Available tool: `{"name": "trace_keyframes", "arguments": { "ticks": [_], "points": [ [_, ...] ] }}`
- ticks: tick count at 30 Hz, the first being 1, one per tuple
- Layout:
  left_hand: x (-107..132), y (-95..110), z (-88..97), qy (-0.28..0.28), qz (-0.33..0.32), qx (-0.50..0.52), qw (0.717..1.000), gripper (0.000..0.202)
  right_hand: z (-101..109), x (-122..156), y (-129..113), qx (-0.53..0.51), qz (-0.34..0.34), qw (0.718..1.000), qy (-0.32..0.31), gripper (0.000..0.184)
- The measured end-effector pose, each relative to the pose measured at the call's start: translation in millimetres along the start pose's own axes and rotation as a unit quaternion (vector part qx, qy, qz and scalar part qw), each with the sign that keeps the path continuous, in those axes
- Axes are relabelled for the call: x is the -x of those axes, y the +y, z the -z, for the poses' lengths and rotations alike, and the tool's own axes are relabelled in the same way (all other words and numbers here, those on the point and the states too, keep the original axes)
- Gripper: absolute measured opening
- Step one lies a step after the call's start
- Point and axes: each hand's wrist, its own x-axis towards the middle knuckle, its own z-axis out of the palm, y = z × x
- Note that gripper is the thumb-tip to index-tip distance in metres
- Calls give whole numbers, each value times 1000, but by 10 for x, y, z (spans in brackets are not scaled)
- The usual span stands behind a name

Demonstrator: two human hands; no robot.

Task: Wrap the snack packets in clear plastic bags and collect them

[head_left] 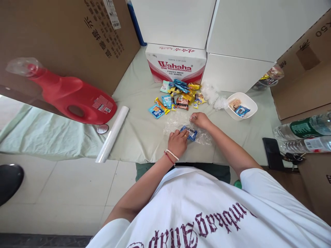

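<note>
A sheet of clear plastic film (172, 121) lies crinkled on the cloth in front of me, with a small blue snack packet (191, 133) on top of it. My left hand (178, 142), wearing a ring and two bracelets, has its fingertips on the packet's left end, holding it against the film. My right hand (200, 120) is closed in a pinch on the film's far edge, just beyond the packet. Past both hands lies a pile of small snack packets (182, 102) in blue, yellow and brown.
A white bowl (252, 107) with two wrapped snacks stands right, beside crumpled clear plastic (214, 96). Leftward are a film roll (113, 134) and a red jug (77, 98). A Wahaha box (178, 65) backs the pile. Bottles (310, 127) and a black phone (273, 153) are far right.
</note>
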Motion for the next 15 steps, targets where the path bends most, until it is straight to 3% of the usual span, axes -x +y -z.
{"name": "trace_keyframes", "arguments": {
  "ticks": [3,5,8,12,15],
  "points": [
    [-8,8,2,1,4,-3,1000,46,32,174,-69,-57,51,997,24,27],
    [-20,10,4,0,7,1,1000,45,-14,375,-127,-76,129,988,25,32],
    [-40,-44,-21,-10,23,35,999,37,-175,678,-189,-3,223,975,-5,39],
    [-33,-316,-128,3,31,221,975,36,-392,876,-152,99,247,964,-5,48],
    [3,-651,-203,63,110,351,928,38,-488,893,-97,123,245,962,-1,48]
  ]
}}
